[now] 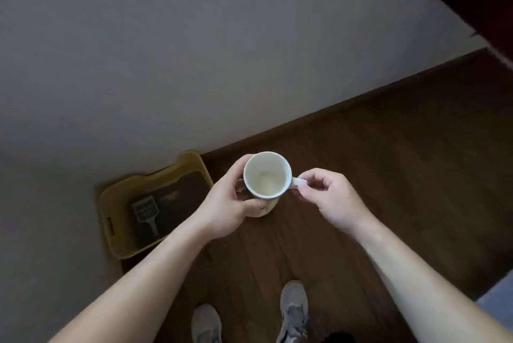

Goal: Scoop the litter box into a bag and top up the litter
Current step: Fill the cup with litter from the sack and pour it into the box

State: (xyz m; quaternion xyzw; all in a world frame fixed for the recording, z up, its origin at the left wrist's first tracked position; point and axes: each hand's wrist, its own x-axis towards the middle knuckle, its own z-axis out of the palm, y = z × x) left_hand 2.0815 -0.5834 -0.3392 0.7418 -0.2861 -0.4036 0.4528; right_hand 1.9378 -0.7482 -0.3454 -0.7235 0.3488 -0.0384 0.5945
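A: Where is the litter box to be found?
B: The litter box (116, 205) is seen on the floor (388, 176) against the wall (194, 65), at about eight o'clock from the mug (267, 176). The scoop (145, 210) is laid inside it on the dark litter (190, 184).
A: How is the mug held?
B: The left hand (230, 205) has its grip wrapped round the mug's body. The right hand (330, 198) has its grip pinched on the handle (298, 182) at three o'clock. What the mug holds cannot be told.
A: How is the topping-up best done?
B: The mug should be brought low over the box and tipped slowly by the handle, so that nothing is scattered
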